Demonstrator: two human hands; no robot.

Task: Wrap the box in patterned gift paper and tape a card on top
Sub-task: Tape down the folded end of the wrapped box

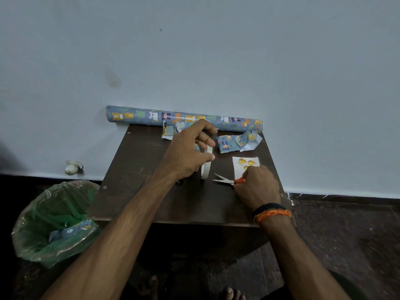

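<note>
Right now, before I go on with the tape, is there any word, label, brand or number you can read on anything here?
None can be read.
Gift paper roll: cartoon animals and leaves only, no lettering visible.
Card: yellow round shapes, no text visible.
Tape roll, held by the left hand: no marking visible.
Scissors, held by the right hand: no brand legible.
Paper scrap in the green bin: too blurred to tell.

It looked like a home room: a small dark table (pixel 138 198) stood against a plain wall (pixel 194 50), a lined bin (pixel 43 217) left.
</note>
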